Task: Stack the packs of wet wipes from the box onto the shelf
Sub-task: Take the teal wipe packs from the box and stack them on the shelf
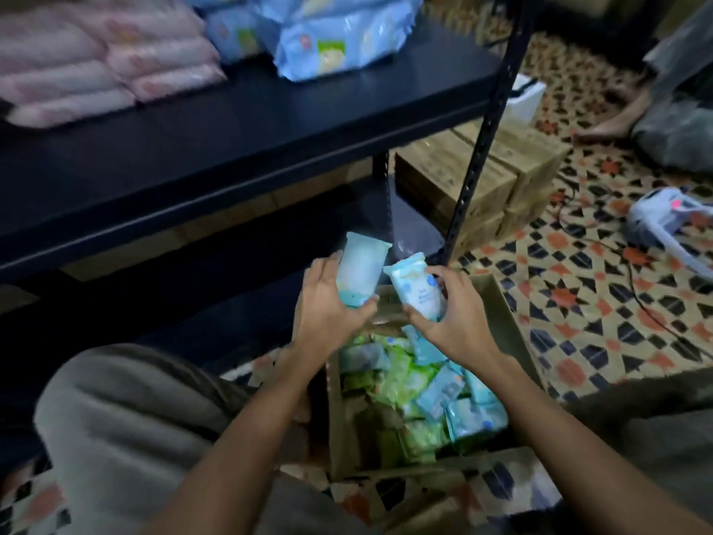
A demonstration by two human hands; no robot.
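Observation:
My left hand [328, 303] grips a pale blue pack of wet wipes [360, 264], held upright above the far end of the open cardboard box [513, 322]. Close beside it, my right hand [451, 318] holds a second blue pack [414, 289], tilted slightly left. The two packs almost touch. The box below holds several blue and green packs [424, 391] in a loose heap. The black shelf [270, 137] lies above and beyond my hands, with pink packs [96, 67] stacked at its left and blue packs [339, 36] at the back middle.
A black perforated shelf post [486, 125] rises just right of my hands. Sealed cardboard cartons [482, 175] sit behind it on the patterned tile floor. A grey device with cables [663, 218] lies at the right. Another person's bare foot [609, 125] rests at the far right.

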